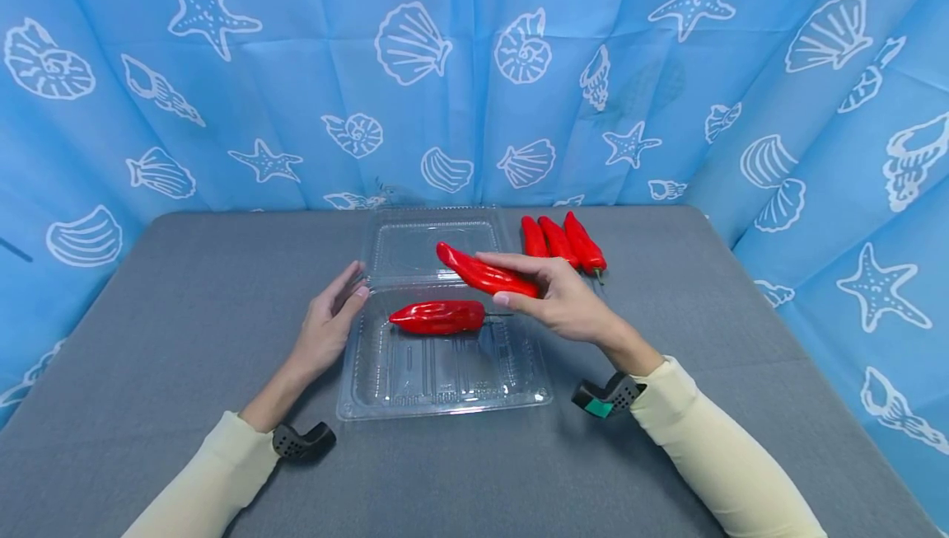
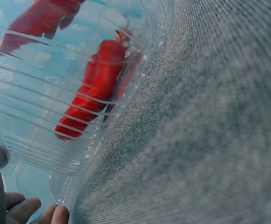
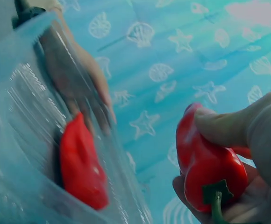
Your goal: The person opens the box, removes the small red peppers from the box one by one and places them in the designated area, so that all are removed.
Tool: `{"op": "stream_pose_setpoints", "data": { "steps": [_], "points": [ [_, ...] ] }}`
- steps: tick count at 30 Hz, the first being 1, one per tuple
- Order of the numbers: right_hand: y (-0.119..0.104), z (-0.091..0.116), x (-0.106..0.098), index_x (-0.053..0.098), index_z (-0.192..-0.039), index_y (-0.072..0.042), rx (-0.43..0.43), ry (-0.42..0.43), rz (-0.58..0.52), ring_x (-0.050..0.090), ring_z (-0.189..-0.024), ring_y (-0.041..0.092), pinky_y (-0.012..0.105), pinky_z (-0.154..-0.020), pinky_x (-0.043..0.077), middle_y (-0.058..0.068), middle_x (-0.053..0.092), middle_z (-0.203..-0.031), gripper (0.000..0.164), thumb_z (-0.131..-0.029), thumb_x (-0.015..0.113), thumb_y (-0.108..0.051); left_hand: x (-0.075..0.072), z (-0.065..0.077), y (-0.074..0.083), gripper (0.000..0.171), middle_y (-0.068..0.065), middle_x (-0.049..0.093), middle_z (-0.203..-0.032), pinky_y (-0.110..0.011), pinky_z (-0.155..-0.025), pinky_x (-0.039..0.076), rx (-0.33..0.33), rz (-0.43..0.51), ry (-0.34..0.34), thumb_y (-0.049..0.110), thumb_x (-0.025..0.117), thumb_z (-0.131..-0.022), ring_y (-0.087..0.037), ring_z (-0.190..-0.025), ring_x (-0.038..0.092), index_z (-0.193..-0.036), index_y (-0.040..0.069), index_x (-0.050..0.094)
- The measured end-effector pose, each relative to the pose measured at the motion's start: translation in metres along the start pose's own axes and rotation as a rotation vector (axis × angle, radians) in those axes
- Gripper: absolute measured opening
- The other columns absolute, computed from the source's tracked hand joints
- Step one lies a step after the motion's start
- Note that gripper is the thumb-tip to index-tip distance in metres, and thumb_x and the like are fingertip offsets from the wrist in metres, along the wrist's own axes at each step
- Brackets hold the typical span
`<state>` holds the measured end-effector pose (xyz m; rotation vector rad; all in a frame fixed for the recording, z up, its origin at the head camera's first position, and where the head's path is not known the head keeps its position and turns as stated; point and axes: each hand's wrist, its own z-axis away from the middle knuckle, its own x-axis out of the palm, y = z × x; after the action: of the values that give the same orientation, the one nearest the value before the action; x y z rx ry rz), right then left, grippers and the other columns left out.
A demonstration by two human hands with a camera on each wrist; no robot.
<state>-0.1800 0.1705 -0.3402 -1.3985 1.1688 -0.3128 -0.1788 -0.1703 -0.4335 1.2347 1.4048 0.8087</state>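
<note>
A long red pepper (image 1: 485, 273) is held between the thumb and fingers of my right hand (image 1: 567, 301), above the clear plastic container. In the right wrist view this pepper (image 3: 210, 168) shows its green stem end. Another red pepper (image 1: 439, 318) lies crosswise inside the clear container (image 1: 445, 402), whose hinged lid (image 1: 437, 233) is laid back behind it. My left hand (image 1: 326, 324) is at the container's left side near the hinge, its fingers loosely extended. Through the clear wall, the left wrist view shows the inside pepper (image 2: 96, 84).
Three more red peppers (image 1: 582, 243) lie side by side at the back right of the grey table (image 1: 445, 480), just right of the lid. Behind the table hangs a blue curtain (image 1: 474, 134) with white shells and starfish.
</note>
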Motion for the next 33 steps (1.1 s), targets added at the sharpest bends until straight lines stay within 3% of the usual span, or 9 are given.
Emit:
{"op": "stream_pose_setpoints", "data": {
  "steps": [5,13,19,22,28,33],
  "points": [
    [0.004,0.000,-0.017,0.057,-0.144,-0.007,0.056,0.107,0.025,0.056,-0.102,0.032,0.029,-0.072,0.056,0.015,0.061,-0.127,0.055,-0.092,0.072,-0.001,0.000,0.000,0.000,0.057,-0.018,0.036,-0.160,-0.012,-0.110,0.033,0.003,0.006,-0.001,0.018,0.050,-0.108,-0.032,-0.144,0.040,-0.157,-0.003,0.029],
    [0.020,-0.001,-0.045,0.058,-0.145,-0.008,0.170,0.265,0.030,0.051,-0.112,0.032,0.027,-0.075,0.058,0.017,0.056,-0.135,0.053,-0.093,0.072,-0.005,-0.001,0.001,0.002,0.057,-0.016,0.035,-0.161,-0.043,-0.119,0.030,-0.005,-0.006,-0.006,0.019,0.049,-0.108,-0.032,-0.145,0.039,-0.158,-0.002,0.029],
    [0.039,0.003,-0.067,0.052,-0.148,-0.003,0.227,0.394,-0.003,0.051,-0.115,0.028,0.023,-0.081,0.058,0.020,0.052,-0.142,0.052,-0.098,0.067,-0.007,-0.001,0.001,0.003,0.057,-0.017,0.034,-0.161,-0.045,-0.120,0.030,-0.008,-0.005,-0.013,0.020,0.049,-0.109,-0.032,-0.145,0.038,-0.158,-0.002,0.028],
    [0.052,0.007,-0.078,0.050,-0.149,-0.004,0.283,0.492,0.018,0.050,-0.117,0.026,0.023,-0.087,0.057,0.020,0.052,-0.144,0.053,-0.099,0.067,-0.013,-0.001,0.002,0.003,0.057,-0.017,0.034,-0.162,-0.046,-0.120,0.029,-0.010,-0.006,-0.016,0.020,0.048,-0.109,-0.033,-0.145,0.038,-0.158,-0.001,0.028],
    [0.082,0.017,-0.094,0.048,-0.151,-0.004,0.425,0.661,0.082,0.048,-0.119,0.026,0.017,-0.087,0.053,0.021,0.051,-0.146,0.054,-0.102,0.063,-0.020,-0.001,0.001,0.003,0.058,-0.017,0.033,-0.162,-0.046,-0.120,0.029,-0.009,-0.004,-0.017,0.020,0.048,-0.109,-0.033,-0.145,0.038,-0.158,-0.002,0.027],
    [0.098,0.021,-0.097,0.048,-0.149,-0.002,0.544,0.733,0.101,0.046,-0.126,0.030,0.031,-0.104,0.049,0.020,0.050,-0.149,0.052,-0.103,0.061,-0.019,-0.001,0.001,0.003,0.057,-0.017,0.034,-0.161,-0.046,-0.120,0.029,-0.009,-0.004,-0.014,0.020,0.048,-0.109,-0.033,-0.145,0.038,-0.158,-0.002,0.028]
  ]
}}
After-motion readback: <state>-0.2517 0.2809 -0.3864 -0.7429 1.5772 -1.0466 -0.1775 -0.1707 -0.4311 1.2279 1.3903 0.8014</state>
